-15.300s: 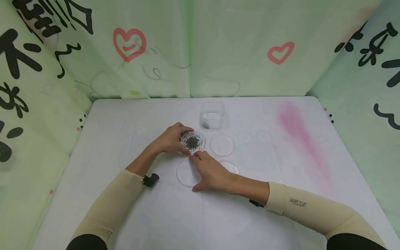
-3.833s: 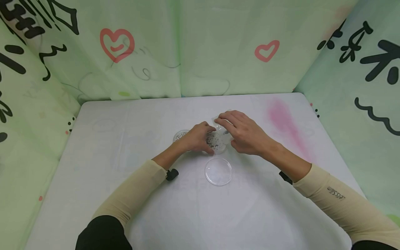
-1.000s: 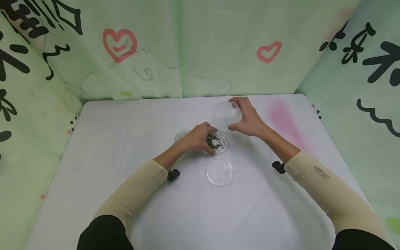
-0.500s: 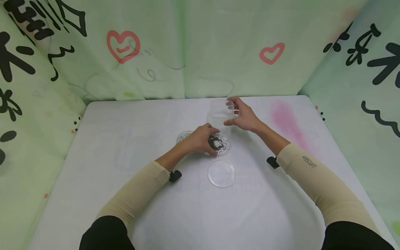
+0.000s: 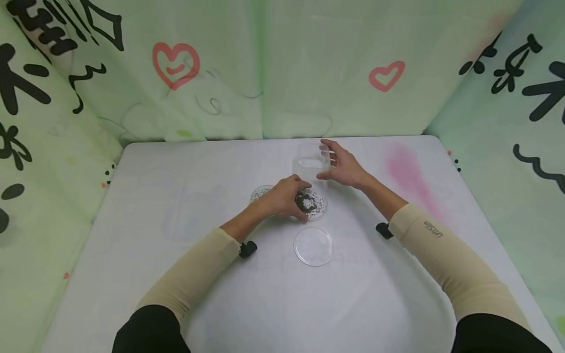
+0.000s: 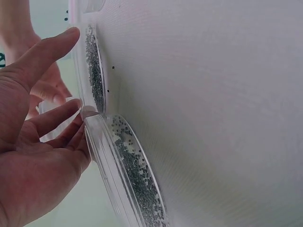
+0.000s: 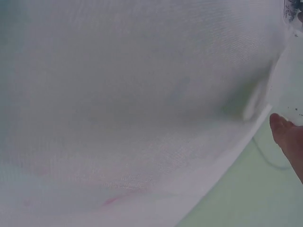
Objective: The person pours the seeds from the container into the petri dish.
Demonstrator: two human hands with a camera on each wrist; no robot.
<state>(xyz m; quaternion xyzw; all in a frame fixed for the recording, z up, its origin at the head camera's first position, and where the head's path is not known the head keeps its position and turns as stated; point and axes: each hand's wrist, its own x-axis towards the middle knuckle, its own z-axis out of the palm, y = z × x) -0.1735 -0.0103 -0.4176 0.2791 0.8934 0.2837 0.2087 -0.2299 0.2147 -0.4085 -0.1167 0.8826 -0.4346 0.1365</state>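
Observation:
My left hand (image 5: 286, 197) curls its thumb and fingers round the rim of a clear petri dish (image 5: 312, 205) scattered with small dark granules. In the left wrist view, the thumb and fingertips sit at opposite sides of that dish (image 6: 94, 71). A second petri dish (image 6: 137, 175) of granules stands beside it, partly hidden behind the hand in the head view. Farther back, my right hand (image 5: 346, 165) grips a clear plastic container (image 5: 306, 159) by its right side. The right wrist view catches only the thumb (image 7: 286, 135) and part of the container wall (image 7: 284, 90), with a few granules on it.
A clear round lid or dish (image 5: 313, 246) lies on the white-covered table (image 5: 247, 304), nearer me than the granule dishes. Stray granules dot the cloth beside the dishes. A green curtain (image 5: 309, 73) rises behind the table's back edge, with more curtain at both sides.
The container, earlier tipped over the right petri dish, now stands farther back in my right hand. That dish shows more granules. My left hand shifted from the left dish to the right one.

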